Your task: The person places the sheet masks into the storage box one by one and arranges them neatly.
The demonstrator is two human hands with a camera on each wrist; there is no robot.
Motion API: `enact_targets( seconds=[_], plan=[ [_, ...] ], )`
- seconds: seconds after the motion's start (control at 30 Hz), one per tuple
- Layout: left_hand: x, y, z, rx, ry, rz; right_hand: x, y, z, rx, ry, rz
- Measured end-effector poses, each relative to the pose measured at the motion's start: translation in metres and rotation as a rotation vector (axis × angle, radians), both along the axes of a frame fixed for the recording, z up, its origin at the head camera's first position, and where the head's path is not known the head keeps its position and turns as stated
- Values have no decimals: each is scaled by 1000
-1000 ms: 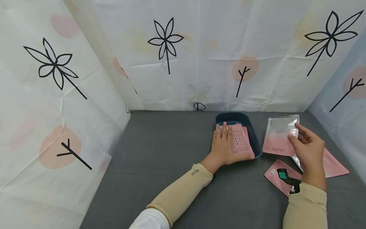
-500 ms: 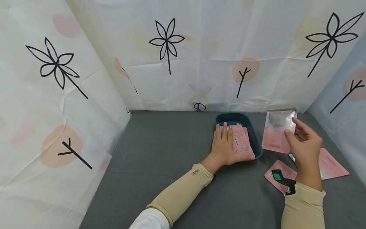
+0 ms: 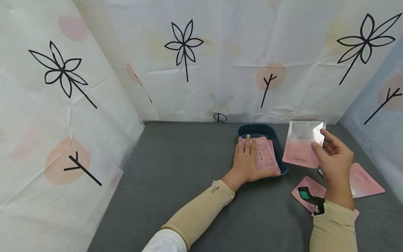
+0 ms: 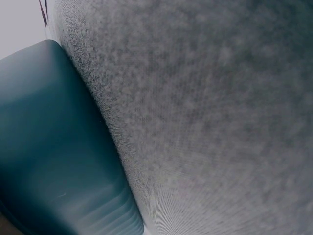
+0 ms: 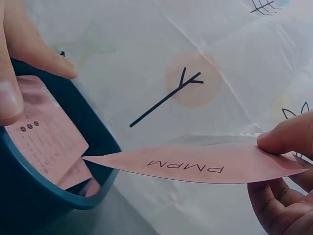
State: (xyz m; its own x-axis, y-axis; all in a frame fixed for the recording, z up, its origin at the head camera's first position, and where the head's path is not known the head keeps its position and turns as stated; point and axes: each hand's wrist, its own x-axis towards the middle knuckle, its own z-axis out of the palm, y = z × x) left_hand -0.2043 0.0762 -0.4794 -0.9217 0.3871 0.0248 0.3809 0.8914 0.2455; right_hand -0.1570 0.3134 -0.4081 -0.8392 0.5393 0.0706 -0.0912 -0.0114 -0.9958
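Observation:
A dark teal plastic bin (image 3: 279, 151) stands at the table's back, with several pink sachets (image 3: 266, 155) lying in it. My left hand (image 3: 245, 163) rests over these sachets, fingers straight and thumb stretched toward the bin's near right corner. My right hand (image 3: 338, 162) pinches a pink and silver face mask sachet (image 3: 299, 145) by its right edge, thumb on the near face, and holds it up just right of the bin. In the right wrist view the held sachet (image 5: 195, 164) bows slightly, and its left tip appears over the bin's rim (image 5: 78, 200).
On the grey table (image 3: 189, 168) lie more pink sachets: one (image 3: 366, 180) to the right of my right wrist, another (image 3: 310, 187) partly hidden under the wrist strap. Patterned white cloth (image 3: 239, 42) closes off the back and sides. The left wrist view shows the bin's outer wall (image 4: 49, 132).
My right hand has raised the held sachet off the sachets at the right and shifted it left, nearer the bin. The left hand has stayed in place.

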Motion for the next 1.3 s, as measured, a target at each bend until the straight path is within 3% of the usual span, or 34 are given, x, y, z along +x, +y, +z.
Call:
enact_targets(
  seconds=[0.13,0.27,0.53,0.73,0.87,1.0,1.3],
  plan=[
    [1,0,1,4,2,-3,-2,-4,-7,49,17,73],
    [1,1,1,8,-17,5,-4,-9,-13,152,-18,133],
    [6,-1,4,19,18,2,-13,-18,-27,307,-49,247],
    [5,-1,3,40,18,-6,-18,-22,-38,478,-69,343],
    [5,-1,4,42,18,-12,-21,-23,-41,582,-56,364],
    [5,-1,4,27,30,-15,-21,-22,-43,622,-66,353],
    [-1,2,-2,-28,33,-3,-18,-22,-42,686,-187,413]
  ],
)
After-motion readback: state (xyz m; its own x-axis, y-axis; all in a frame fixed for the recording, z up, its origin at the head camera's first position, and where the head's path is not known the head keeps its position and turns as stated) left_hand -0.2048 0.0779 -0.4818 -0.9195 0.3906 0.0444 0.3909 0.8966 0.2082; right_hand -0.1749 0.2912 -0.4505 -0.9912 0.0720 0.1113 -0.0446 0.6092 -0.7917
